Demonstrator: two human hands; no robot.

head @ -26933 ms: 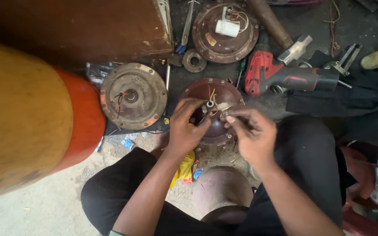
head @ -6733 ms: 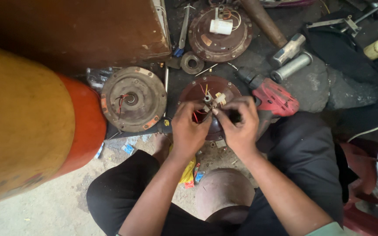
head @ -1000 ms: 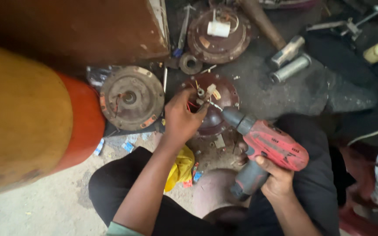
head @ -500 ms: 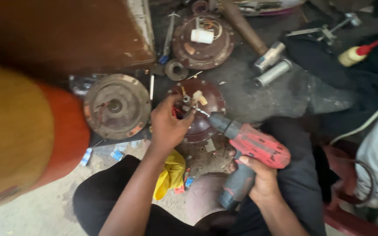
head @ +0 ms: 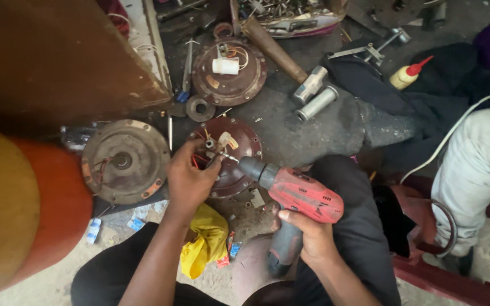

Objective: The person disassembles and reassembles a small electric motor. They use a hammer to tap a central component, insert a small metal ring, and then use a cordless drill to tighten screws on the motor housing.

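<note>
The red cordless drill [head: 304,195] sits at centre frame, its grip wrapped tight by the right hand [head: 307,241], bit aimed at the dark motor housing [head: 228,156]. The left hand [head: 188,178] pinches that housing's centre shaft. 3 round motor discs show, 1 drill.

Grimy floor [head: 313,136], motor housings [head: 229,71], hammer [head: 282,56], perhaps a bearing [head: 200,107]

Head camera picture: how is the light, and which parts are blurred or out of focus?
Head view: soft, even daylight, no hard shadows or glare. The big orange rounded object at the left edge is close and out of focus. The red cordless drill in the right hand, the left hand and the round brown metal motor housing are fairly sharp.
</note>
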